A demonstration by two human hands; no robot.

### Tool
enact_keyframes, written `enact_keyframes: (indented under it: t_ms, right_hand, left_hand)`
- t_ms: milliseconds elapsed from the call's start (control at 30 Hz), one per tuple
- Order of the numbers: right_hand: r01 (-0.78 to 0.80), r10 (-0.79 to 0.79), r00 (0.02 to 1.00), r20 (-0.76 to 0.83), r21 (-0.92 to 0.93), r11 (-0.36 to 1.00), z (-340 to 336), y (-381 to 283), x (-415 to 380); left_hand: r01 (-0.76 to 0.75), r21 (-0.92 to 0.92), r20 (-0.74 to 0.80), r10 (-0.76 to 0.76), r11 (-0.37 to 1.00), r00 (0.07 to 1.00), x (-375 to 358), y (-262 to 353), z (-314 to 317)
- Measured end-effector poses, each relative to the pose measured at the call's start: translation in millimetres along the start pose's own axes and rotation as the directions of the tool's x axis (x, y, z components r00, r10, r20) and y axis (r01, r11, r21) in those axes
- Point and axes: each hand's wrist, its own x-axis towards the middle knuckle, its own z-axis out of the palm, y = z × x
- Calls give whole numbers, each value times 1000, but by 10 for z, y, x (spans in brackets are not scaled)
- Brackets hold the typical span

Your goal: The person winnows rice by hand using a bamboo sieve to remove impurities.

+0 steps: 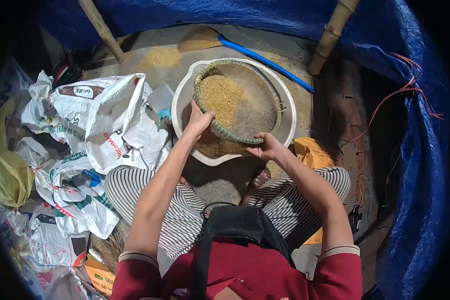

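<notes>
Both my hands grip the rim of a round woven sieve (257,107), held tilted over a wide white basin (289,120). My left hand (201,121) is closed on the rim at its near left side. At the near right, my right hand (268,146) holds the same rim, thumb on top. A heap of yellow-brown grain (225,100) lies on the left half of the mesh, while the right half shows bare weave. More grain shows in the basin below the near side of the sieve.
White printed sacks (120,120) pile up on my left, with a yellow bag (10,160) beyond them. A broom (265,62) with a blue handle lies behind the basin, near spilled grain (162,56). Bamboo poles (332,35) and blue tarpaulin (195,12) bound the space. An orange sack (312,153) lies at right.
</notes>
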Motion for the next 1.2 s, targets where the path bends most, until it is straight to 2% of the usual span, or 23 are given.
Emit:
enact_keyframes:
  t_ms: [100, 133, 200, 233, 267, 333, 467, 500, 533, 567, 667, 700, 733, 800, 833, 900, 933, 967, 1000, 1033, 1100, 1133, 1200]
  right_hand:
    - [28, -28, 1000, -3, 59, 998, -68, 4, 79]
    - [44, -39, 998, -50, 97, 994, -52, 13, 77]
    - [17, -16, 1000, -20, 62, 998, -58, -4, 122]
    - [71, -75, 995, -70, -60, 996, -55, -9, 173]
    - [117, -140, 983, -116, -183, 976, -56, -26, 227]
    - [85, -123, 976, -179, -203, 975, 157, 6, -24]
    - [174, -231, 949, -216, -254, 951, 88, -146, -44]
    - [290, -346, 925, -155, -298, 909, 75, -228, -70]
    - [404, -454, 887, -84, -335, 851, 74, -304, -95]
    - [447, -677, 711, -192, -620, 645, 62, -357, -101]
    - [543, -760, 638, -121, -629, 556, 188, -405, -253]
    - [594, -726, 668, -162, -471, 652, 401, -320, -426]
    - [592, -726, 668, -161, -475, 651, 385, -326, -413]
    - [696, -813, 582, -9, -513, 503, 339, -349, -340]
    - [695, -813, 582, -3, -516, 500, 326, -352, -317]
    - [730, -965, 181, 191, -684, 1, 286, -324, -271]
    - [728, -965, 182, 192, -685, 1, 285, -341, -233]
    - [712, -974, 213, 81, -695, 98, 280, -358, -193]
    - [694, -970, 241, -28, -694, 193, 321, -345, -209]
    - [692, -969, 245, -28, -695, 195, 341, -313, -251]
    - [603, -839, 520, -160, -627, 493, 422, -311, -360]
    - [605, -842, 519, -151, -630, 486, 400, -322, -334]
    - [606, -778, 587, -224, -516, 605, 195, -324, -174]
  left_hand:
    - [-283, 358, -74, 329, 890, 941, 8, 1, 139]
    - [-287, 359, -60, 329, 888, 943, 5, 41, 143]
    - [-257, 272, -16, 271, 927, 962, 9, 170, 46]
    - [-73, 74, 3, 73, 995, 997, -29, 241, -63]
    - [-78, 77, 2, 78, 994, 997, -29, 207, -71]
    - [63, -149, -158, -87, 987, 984, 12, -35, -80]
    - [-43, -251, -115, 15, 967, 993, 7, -40, -215]
    - [-34, -229, -128, 5, 973, 992, 59, -30, -281]
    - [-38, -231, -130, 8, 972, 992, 93, -33, -332]
    - [-42, -302, -136, 1, 952, 991, 121, -37, -386]
    - [-27, -436, -162, -49, 900, 986, 177, -66, -415]
    - [-31, -434, -146, -36, 900, 989, 180, -106, -413]
    - [-37, -433, -130, -21, 901, 991, 186, -141, -408]
    - [-34, -487, -127, -32, 873, 991, 273, -245, -494]
    - [-31, -538, -123, -42, 842, 992, 312, -270, -535]
    - [-84, -536, -154, 0, 840, 988, 291, -167, -560]
    - [-128, -529, -176, 39, 839, 984, 247, -87, -544]
    - [-124, -531, -175, 35, 838, 984, 292, -111, -546]
    - [-56, -568, -125, -19, 821, 992, 371, -130, -554]
    - [13, -599, -75, -72, 801, 995, 405, -171, -574]
    - [91, -608, -72, -169, 788, 983, 345, -279, -479]
    - [172, -617, -64, -266, 768, 962, 319, -323, -439]
    - [177, -617, -30, -248, 767, 968, 269, -344, -416]
